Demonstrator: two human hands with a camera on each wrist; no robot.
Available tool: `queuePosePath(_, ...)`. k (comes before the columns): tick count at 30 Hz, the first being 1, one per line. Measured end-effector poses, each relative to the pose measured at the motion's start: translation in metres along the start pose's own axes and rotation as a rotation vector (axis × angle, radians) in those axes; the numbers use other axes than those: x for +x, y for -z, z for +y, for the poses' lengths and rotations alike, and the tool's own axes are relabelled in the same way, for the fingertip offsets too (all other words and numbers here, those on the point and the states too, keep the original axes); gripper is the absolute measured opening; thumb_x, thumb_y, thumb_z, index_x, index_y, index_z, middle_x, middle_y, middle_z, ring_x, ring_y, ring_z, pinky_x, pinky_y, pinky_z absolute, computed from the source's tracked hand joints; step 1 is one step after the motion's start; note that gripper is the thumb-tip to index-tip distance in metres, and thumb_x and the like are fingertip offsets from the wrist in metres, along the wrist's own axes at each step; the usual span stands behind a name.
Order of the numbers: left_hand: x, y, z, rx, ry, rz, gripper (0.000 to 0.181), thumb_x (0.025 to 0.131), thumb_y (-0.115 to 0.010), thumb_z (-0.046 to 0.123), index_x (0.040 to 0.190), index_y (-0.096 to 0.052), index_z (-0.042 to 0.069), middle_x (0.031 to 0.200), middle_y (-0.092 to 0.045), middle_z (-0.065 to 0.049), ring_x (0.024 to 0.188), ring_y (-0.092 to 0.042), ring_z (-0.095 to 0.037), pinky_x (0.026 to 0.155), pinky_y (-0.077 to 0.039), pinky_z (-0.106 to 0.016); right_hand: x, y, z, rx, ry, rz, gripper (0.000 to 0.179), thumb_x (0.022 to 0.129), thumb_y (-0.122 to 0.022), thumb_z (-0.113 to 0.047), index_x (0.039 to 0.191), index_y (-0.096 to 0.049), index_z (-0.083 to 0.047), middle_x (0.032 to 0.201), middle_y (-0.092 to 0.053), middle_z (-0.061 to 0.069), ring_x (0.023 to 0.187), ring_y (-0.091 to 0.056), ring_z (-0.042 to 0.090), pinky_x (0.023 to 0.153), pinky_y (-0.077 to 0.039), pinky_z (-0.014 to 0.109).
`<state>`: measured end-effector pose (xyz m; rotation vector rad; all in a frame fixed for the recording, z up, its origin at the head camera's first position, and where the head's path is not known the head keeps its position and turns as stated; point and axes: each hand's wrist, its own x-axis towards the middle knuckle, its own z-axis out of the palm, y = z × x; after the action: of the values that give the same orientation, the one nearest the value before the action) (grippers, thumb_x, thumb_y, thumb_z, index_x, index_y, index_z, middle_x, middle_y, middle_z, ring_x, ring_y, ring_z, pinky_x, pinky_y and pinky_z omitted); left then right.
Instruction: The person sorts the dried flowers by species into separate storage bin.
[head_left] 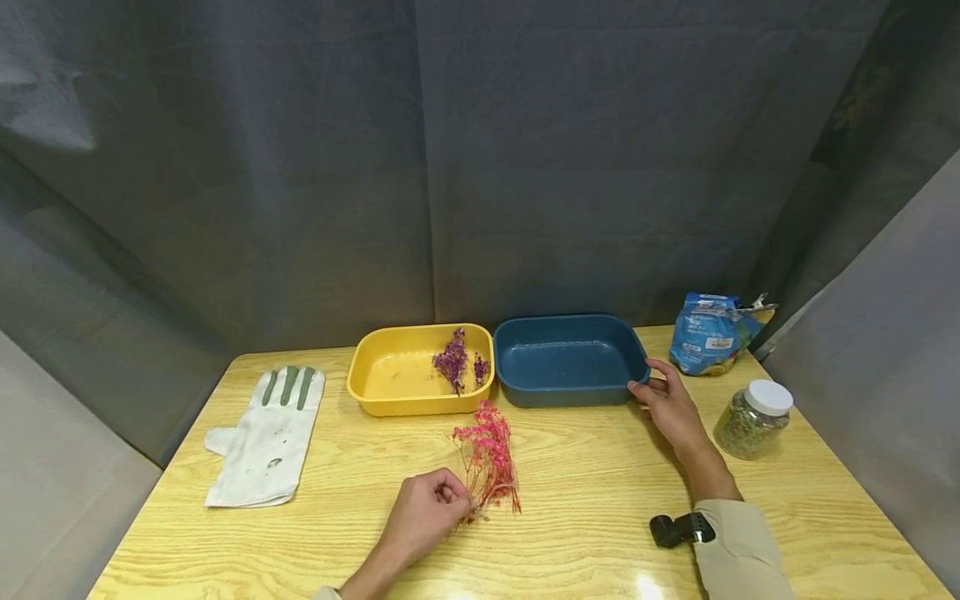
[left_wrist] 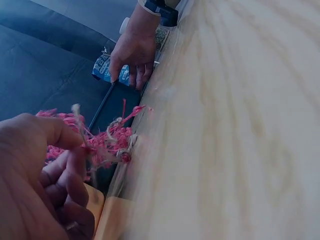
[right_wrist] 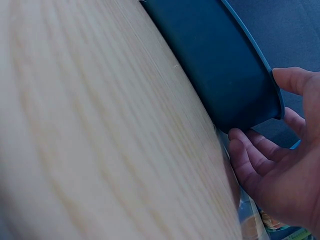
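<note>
The left hand (head_left: 429, 510) pinched the thin near end of a bunch of pink dried flowers (head_left: 491, 446) between thumb and forefinger. The bunch was over the near middle of the table (head_left: 585, 483), its far tip close to the yellow tray's near right corner; whether it was partly lifted could not be told. Well apart, the right hand (head_left: 675, 410) gripped the right end of the blue tray (head_left: 566, 398), fingers spread around rim and wall.

The step in hand seemed to be handling the pink bunch while steadying the tray; the next move called, most likely, for a light pinch on those brittle stems.

Beyond, the yellow tray (head_left: 420, 407) stood just left of the blue one, with purple flowers (head_left: 452, 360) in its right half. A pale glove (head_left: 270, 442) lay far left. At the far right, a blue bag (head_left: 703, 337) carried white print and a white label, too small to read. Nearer stood a white-lidded jar (head_left: 746, 429); no writing could be made out on it.
</note>
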<state>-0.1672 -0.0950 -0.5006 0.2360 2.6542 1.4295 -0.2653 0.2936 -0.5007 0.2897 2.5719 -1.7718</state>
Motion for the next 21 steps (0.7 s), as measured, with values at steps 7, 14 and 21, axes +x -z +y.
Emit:
queuePosePath(7,-0.0011,-0.0007,-0.0015,-0.021,-0.047,-0.026,0.010,0.080,-0.075,0.025,0.075,-0.067,0.019,0.065,-0.062,0.007,0.055,-0.053,-0.005,0.051,-0.045,-0.021,0.0001,-0.0007,-0.0010,-0.006,-0.003,0.004,0.075,0.096,-0.052,-0.050,0.155,-0.016,-0.022,0.145,-0.039,0.018,0.117,-0.053,0.026,0.082,-0.049,0.031)
queuePosePath(14,-0.0014,-0.0007,-0.0024,-0.002,-0.104,-0.040,0.008,0.083,-0.073,0.026,0.078,-0.072,0.020,0.063,-0.061,0.008,0.051,-0.049,-0.003,0.048,-0.042,-0.020,0.0001,0.0002,-0.0006,-0.013,-0.007,0.008,0.075,0.095,-0.053,-0.050,0.155,-0.017,-0.023,0.144,-0.040,0.018,0.111,-0.056,0.018,0.081,-0.050,0.030)
queuePosePath(21,-0.0012,0.0002,-0.0016,0.015,-0.111,-0.005,0.009,0.086,-0.070,0.026,0.080,-0.075,0.022,0.058,-0.058,0.007,0.046,-0.043,-0.002,0.043,-0.036,-0.019,0.0002,-0.0001,-0.0004,-0.013,-0.008,0.007,0.073,0.096,-0.053,-0.048,0.155,-0.017,-0.023,0.143,-0.040,0.018,0.111,-0.055,0.019,0.082,-0.049,0.030)
